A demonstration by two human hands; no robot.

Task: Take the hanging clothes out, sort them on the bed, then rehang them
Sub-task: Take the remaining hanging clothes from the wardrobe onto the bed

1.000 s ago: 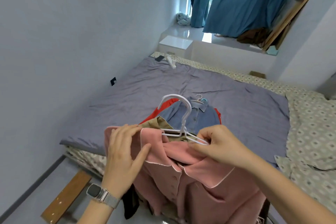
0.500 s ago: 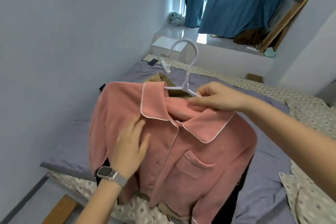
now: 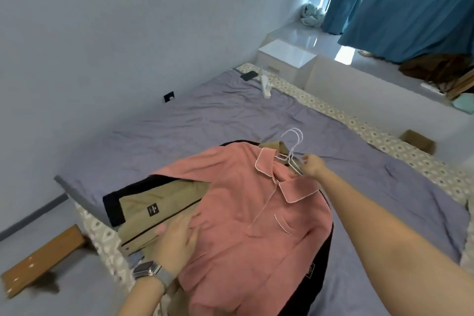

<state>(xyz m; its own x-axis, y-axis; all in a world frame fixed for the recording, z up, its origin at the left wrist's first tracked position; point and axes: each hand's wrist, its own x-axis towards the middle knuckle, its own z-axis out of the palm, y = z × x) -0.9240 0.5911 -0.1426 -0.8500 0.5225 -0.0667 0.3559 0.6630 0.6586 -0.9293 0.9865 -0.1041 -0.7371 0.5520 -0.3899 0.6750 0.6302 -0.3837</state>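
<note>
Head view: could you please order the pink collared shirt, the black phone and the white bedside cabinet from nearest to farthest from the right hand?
From the right hand:
1. Pink collared shirt, right beside it, on the bed.
2. Black phone, at the bed's far edge.
3. White bedside cabinet, just beyond the bed.

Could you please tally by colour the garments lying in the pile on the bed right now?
Pink: 1, the pink shirt on top
Khaki: 1, the khaki jacket beneath it
Black: 1, the black garment at the right edge
Total: 3 visible
</note>
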